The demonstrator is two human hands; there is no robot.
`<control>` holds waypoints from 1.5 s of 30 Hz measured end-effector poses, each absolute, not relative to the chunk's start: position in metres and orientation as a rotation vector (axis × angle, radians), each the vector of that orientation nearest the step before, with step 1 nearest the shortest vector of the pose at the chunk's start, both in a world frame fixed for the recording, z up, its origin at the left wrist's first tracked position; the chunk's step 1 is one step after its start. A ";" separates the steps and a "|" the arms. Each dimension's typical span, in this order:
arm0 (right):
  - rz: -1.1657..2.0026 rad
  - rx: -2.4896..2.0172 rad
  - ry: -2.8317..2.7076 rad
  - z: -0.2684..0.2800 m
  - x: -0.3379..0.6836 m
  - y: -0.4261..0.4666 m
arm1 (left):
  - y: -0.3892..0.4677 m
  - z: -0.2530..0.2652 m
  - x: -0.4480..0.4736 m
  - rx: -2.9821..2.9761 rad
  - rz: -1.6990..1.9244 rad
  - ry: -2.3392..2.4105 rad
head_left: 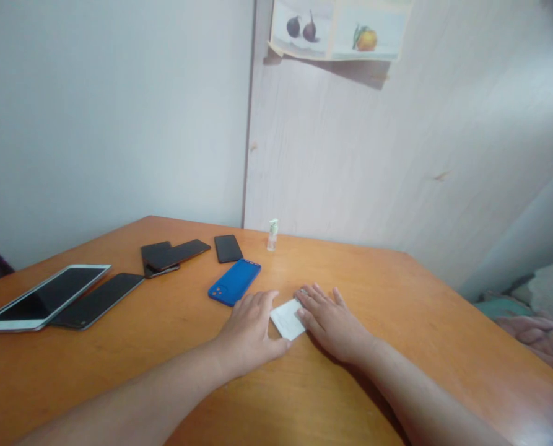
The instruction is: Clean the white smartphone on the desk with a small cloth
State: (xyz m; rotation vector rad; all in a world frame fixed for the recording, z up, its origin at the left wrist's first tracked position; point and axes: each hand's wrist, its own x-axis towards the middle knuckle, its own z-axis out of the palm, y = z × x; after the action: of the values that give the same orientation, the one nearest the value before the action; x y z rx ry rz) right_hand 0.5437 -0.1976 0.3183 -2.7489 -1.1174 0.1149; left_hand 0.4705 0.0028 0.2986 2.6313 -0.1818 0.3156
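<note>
A small white square piece (287, 319), which looks like a folded wipe or a flat packet, lies on the wooden table between my two hands. At its left side my left hand (254, 327) curves with thumb and fingers apart, the thumb tip by the near corner. My right hand (332, 322) rests flat with spread fingers, covering the right edge of the white piece. Just beyond my left hand lies a blue phone case (235, 282), its camera cutout toward the left.
A small clear pump bottle (272, 236) stands near the back edge. Behind the case lies a dark phone (228, 248); farther left, another phone (179, 253) rests across a dark device (154, 255). A white tablet (48, 297) overlaps a black phone (100, 301) at left.
</note>
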 end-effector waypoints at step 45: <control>0.224 -2.735 -1.342 0.338 0.502 -0.209 | 0.007 0.302 0.470 2.652 0.300 -0.281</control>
State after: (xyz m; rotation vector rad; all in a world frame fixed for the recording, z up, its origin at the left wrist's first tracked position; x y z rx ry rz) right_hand 0.5024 -0.2095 0.3384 -2.7348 -1.3415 0.2241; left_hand 0.4697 0.0070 0.3023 2.6520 -0.2810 0.2998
